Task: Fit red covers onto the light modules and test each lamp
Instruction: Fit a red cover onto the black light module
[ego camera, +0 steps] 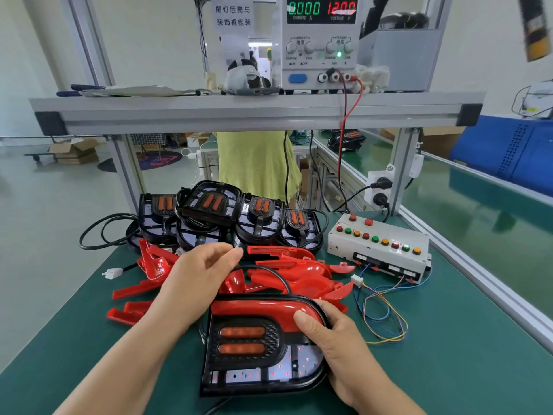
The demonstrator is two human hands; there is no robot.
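Crowding behind the light module (270, 329) lie red covers (302, 277).

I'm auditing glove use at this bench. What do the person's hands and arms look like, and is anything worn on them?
Nothing is worn. The left hand and right hand are bare: no gloves, rings or finger cots. The left forearm and right forearm are uncovered to the frame's edge, with no sleeves, watch or wrist strap in view.

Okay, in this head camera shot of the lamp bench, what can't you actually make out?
- Head view: right end of the red cover, hidden under the right hand.
- Head view: whether the left hand holds the black cable; its fingers cover that spot.
- Head view: test box button labels, too small.
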